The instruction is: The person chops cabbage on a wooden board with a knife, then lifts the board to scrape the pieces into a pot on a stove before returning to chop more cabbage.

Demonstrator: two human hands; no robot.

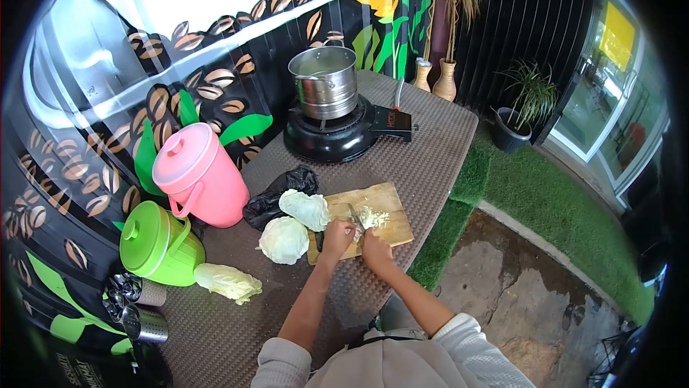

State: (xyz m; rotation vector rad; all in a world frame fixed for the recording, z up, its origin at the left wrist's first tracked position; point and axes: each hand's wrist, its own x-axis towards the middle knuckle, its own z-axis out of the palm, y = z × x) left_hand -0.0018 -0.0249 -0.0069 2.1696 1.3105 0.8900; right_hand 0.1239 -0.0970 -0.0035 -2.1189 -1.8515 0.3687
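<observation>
A wooden cutting board (395,226) lies near the table's right edge, with finely chopped pale pieces (375,217) on it. My right hand (375,249) is closed at the lower end of a knife (354,214), whose blade points up and left across the board; its handle is hidden in the grip. Close beside the blade, my left hand (337,237) has its fingers curled on the board; what they hold is too small to make out. Left of the board are a round cabbage (283,240) and a pale leafy head (304,208). A dark object (319,240) shows beside my left hand.
A steel pot (323,83) stands on a black portable gas stove (330,137) at the back. Left are a pink lidded jug (204,176), a green lidded jug (161,244), a napa cabbage (228,282), a black plastic bag (276,198) and metal cutlery holders (146,325).
</observation>
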